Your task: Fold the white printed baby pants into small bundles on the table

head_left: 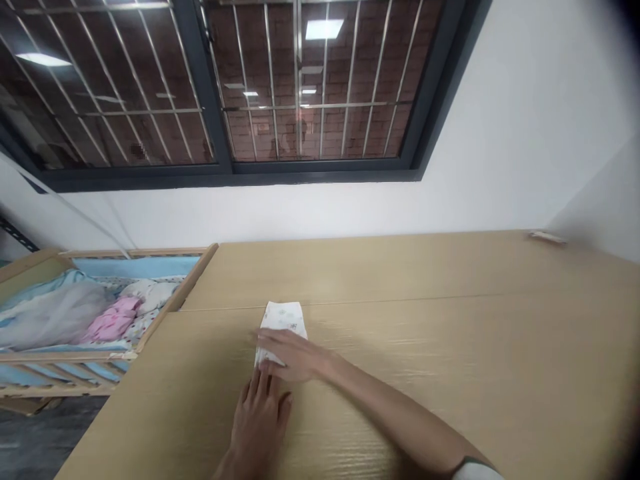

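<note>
A narrow folded white piece [284, 315] with faint green and dark print lies flat on the wooden tabletop [400, 347]; whether it is a cloth or a diaper I cannot tell. Across its middle rests my right hand [293, 353], palm down, fingers stretched out to the left. My left hand [259, 410] lies flat on the near side, its fingertips reaching the piece's lower edge beside my right hand's thumb. Both hands cover part of the near half. Neither has its fingers wrapped round anything.
To the left stands a wooden crib [175, 303] holding a pink cloth [114, 319] and sheer white netting [60, 313]. A barred window [320, 170] is in the wall behind. Near the far right corner lies a small flat object [547, 237]. A seam crosses the tabletop.
</note>
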Tool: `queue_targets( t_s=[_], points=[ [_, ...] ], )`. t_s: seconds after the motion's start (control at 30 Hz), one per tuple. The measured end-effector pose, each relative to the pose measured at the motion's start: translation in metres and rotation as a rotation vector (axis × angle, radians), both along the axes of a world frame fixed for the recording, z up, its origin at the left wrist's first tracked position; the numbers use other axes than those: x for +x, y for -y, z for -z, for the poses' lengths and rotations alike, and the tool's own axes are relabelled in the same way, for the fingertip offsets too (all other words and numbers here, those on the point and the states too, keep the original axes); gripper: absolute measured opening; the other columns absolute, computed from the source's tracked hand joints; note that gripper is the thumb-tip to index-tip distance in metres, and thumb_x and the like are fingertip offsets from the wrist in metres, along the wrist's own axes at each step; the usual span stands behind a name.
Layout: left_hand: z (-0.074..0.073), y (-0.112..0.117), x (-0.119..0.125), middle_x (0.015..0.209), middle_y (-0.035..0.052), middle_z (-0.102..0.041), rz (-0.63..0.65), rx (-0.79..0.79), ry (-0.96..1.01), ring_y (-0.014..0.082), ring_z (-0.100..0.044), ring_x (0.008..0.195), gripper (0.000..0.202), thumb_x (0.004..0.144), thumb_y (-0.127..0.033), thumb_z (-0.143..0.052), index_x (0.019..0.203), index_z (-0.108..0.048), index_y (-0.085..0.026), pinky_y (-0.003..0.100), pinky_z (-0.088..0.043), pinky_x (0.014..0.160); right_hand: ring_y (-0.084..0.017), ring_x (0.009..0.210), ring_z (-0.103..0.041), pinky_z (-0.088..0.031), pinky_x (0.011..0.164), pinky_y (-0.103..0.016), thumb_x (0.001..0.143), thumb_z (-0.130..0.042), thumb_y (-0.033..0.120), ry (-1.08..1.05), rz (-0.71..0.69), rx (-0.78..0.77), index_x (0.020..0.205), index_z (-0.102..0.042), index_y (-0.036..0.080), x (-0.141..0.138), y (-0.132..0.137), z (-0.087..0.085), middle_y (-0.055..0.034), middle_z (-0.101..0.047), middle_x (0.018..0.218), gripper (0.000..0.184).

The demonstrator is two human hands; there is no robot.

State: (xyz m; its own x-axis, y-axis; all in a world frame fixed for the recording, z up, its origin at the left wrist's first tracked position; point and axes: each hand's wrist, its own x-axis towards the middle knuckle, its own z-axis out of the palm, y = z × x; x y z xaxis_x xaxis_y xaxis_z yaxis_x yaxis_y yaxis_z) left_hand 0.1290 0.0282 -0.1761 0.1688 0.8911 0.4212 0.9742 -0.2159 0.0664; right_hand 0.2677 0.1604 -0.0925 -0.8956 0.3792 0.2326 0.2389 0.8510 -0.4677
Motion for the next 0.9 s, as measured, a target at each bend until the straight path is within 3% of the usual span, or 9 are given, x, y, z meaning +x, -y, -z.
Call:
queue_targets(
  t_s=[0.1, 0.23, 0.43, 0.6, 0.7, 0.77, 0.9],
  points=[
    [0.010, 0.005, 0.001, 0.124, 0.0131, -0.068, -0.010, -0.020, -0.051, 0.0328, -0.060, 0.120, 0.031, 0.098, -0.032, -0.048, 0.121, -0.066, -0.021, 0.049, -0.050, 0.099, -0.022, 0.149, -0.033, -0.026, 0.121, -0.038, 0.104, -0.045, 0.044, 0.095, -0.118, -0.016, 0.154, -0.040, 0.023, -0.009, 0.006, 0.024, -0.0110, -0.039, 0.160, 0.054],
    [0.017, 0.002, 0.001, 0.139, 0.0168, -0.060, -0.063, 0.051, -0.044, 0.0333, -0.055, 0.130, 0.042, 0.100, -0.036, -0.043, 0.133, -0.060, -0.016, 0.047, -0.050, 0.099, -0.021, 0.153, -0.025, -0.018, 0.124, -0.041, 0.105, -0.039, 0.049, 0.189, -0.024, 0.023, 0.156, -0.038, 0.025, -0.011, -0.020, 0.052, -0.0080, -0.033, 0.163, 0.056],
    [0.021, -0.001, -0.003, 0.145, 0.0190, -0.056, -0.059, 0.095, -0.078, 0.0308, -0.056, 0.130, 0.046, 0.101, -0.035, -0.040, 0.137, -0.058, -0.014, 0.044, -0.051, 0.098, -0.022, 0.154, -0.019, -0.011, 0.126, -0.045, 0.107, -0.030, 0.049, 0.198, 0.163, 0.039, 0.160, -0.029, 0.024, -0.001, -0.079, 0.051, -0.0058, -0.025, 0.166, 0.059],
    [0.017, -0.005, -0.006, 0.142, 0.0177, -0.059, -0.048, 0.087, -0.111, 0.0301, -0.059, 0.127, 0.044, 0.101, -0.034, -0.040, 0.133, -0.062, -0.015, 0.042, -0.053, 0.095, -0.023, 0.155, -0.018, -0.010, 0.126, -0.046, 0.107, -0.031, 0.045, 0.168, 0.195, 0.060, 0.160, -0.029, 0.023, -0.001, -0.101, 0.051, -0.0064, -0.025, 0.166, 0.058],
    [0.010, -0.009, -0.009, 0.136, 0.0159, -0.064, -0.038, 0.063, -0.114, 0.0300, -0.063, 0.120, 0.039, 0.101, -0.029, -0.041, 0.128, -0.066, -0.016, 0.045, -0.051, 0.094, -0.025, 0.155, -0.014, -0.010, 0.125, -0.046, 0.106, -0.034, 0.042, 0.136, 0.239, 0.117, 0.159, -0.029, 0.017, 0.000, -0.093, 0.044, -0.0109, -0.023, 0.167, 0.059],
    [0.005, -0.011, -0.016, 0.131, 0.0128, -0.068, -0.033, 0.037, -0.094, 0.0294, -0.066, 0.114, 0.035, 0.101, -0.026, -0.042, 0.123, -0.069, -0.020, 0.049, -0.048, 0.098, -0.029, 0.153, -0.018, -0.015, 0.122, -0.049, 0.104, -0.040, 0.041, 0.092, 0.288, 0.150, 0.155, -0.036, 0.017, 0.007, -0.078, 0.035, -0.0137, -0.027, 0.165, 0.056],
    [0.004, -0.019, -0.040, 0.124, 0.0071, -0.072, 0.018, -0.037, -0.006, 0.0264, -0.068, 0.106, 0.031, 0.098, -0.021, -0.047, 0.119, -0.070, -0.025, 0.049, -0.044, 0.099, -0.031, 0.128, -0.048, -0.034, 0.108, -0.051, 0.098, -0.052, 0.052, 0.059, 0.325, 0.076, 0.132, -0.058, 0.019, 0.035, -0.030, 0.019, -0.0156, -0.058, 0.135, 0.047]
  ],
)
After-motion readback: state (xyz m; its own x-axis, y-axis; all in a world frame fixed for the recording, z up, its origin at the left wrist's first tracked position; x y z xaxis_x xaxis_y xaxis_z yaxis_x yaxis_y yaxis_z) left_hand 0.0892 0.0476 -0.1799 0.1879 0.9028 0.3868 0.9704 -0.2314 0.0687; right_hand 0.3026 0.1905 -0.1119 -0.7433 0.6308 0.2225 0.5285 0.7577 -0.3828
